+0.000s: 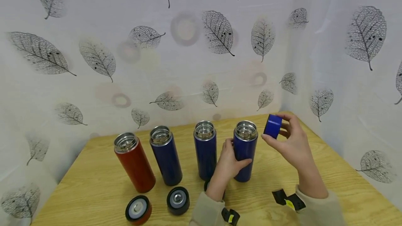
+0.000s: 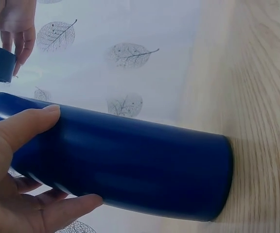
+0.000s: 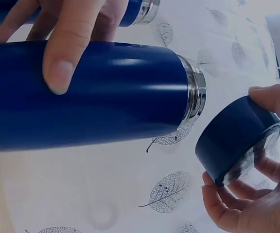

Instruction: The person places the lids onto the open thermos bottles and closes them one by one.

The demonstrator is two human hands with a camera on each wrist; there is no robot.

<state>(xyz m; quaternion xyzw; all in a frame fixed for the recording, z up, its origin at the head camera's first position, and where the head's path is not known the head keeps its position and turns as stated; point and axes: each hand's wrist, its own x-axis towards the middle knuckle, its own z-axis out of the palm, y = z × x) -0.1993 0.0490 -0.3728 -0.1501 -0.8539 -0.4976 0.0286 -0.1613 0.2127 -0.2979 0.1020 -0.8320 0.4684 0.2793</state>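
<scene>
In the head view, my left hand [image 1: 226, 162] holds an upright blue thermos bottle [image 1: 246, 152], its steel mouth uncovered. The left wrist view shows the thumb and fingers around the blue body [image 2: 145, 160], whose base meets the wooden tabletop. To the right of that bottle, my right hand [image 1: 296, 145] pinches a blue lid [image 1: 272, 126] between thumb and fingers, raised near mouth height. Seen from the right wrist, the lid [image 3: 237, 138] is tilted and apart from the steel neck [image 3: 194, 92].
Two more lidless blue bottles [image 1: 205, 154] [image 1: 167, 161] and a red bottle [image 1: 136, 166] stand leftward on the wooden table [image 1: 94, 184]. In front lie a red-sided lid [image 1: 138, 210] and a dark lid [image 1: 178, 201]. My left forearm mostly hides another dark lid [image 1: 206, 185]. Leaf-patterned curtain [image 1: 188, 65] surrounds the table.
</scene>
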